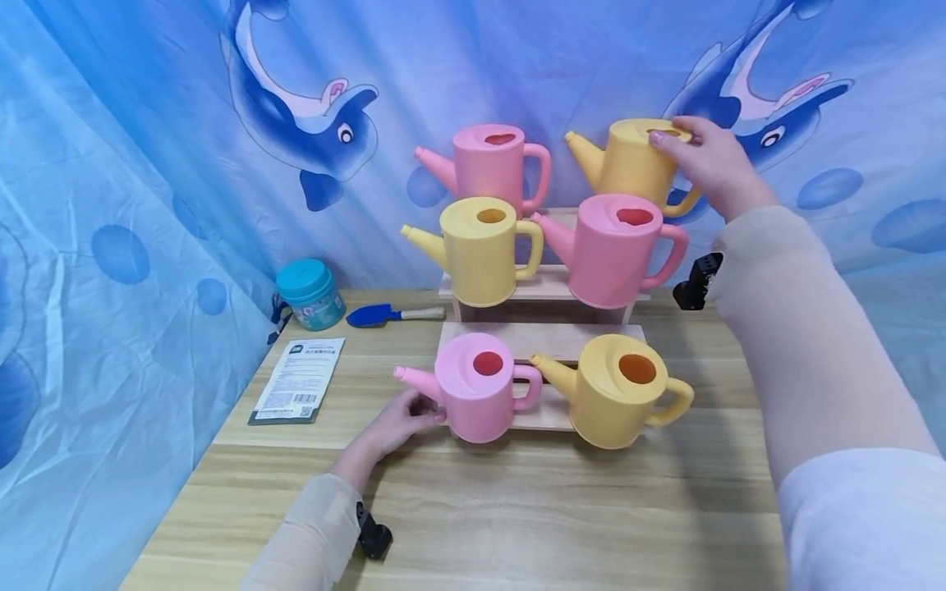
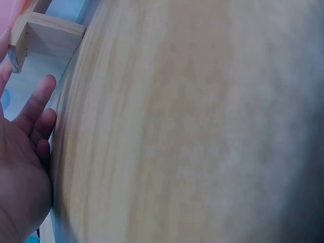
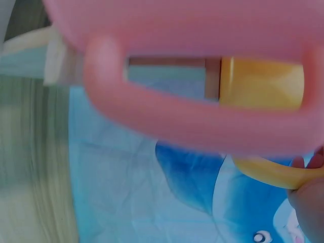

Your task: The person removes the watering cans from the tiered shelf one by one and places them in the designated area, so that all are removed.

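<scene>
My right hand (image 1: 717, 160) grips the top of a yellow watering can (image 1: 636, 168) at the back right of a tiered wooden stand (image 1: 543, 338), its thumb near the filling hole. The right wrist view shows that can's handle (image 3: 268, 172) beside the fingers, behind a blurred pink handle (image 3: 202, 119). My left hand (image 1: 395, 425) is at the stand's lower left, beneath the spout of a light pink watering can (image 1: 476, 406). In the left wrist view its lower fingers are loosely bent; whether the fingertips touch the can or the stand is unclear.
Also on the stand are a pink can (image 1: 488, 168) at the back, a yellow (image 1: 480, 254) and a pink one (image 1: 615, 254) mid-tier, and a yellow one (image 1: 617, 394) in front. Left lie a blue trowel (image 1: 373, 315), a teal jar (image 1: 310, 291) and a white packet (image 1: 299, 377).
</scene>
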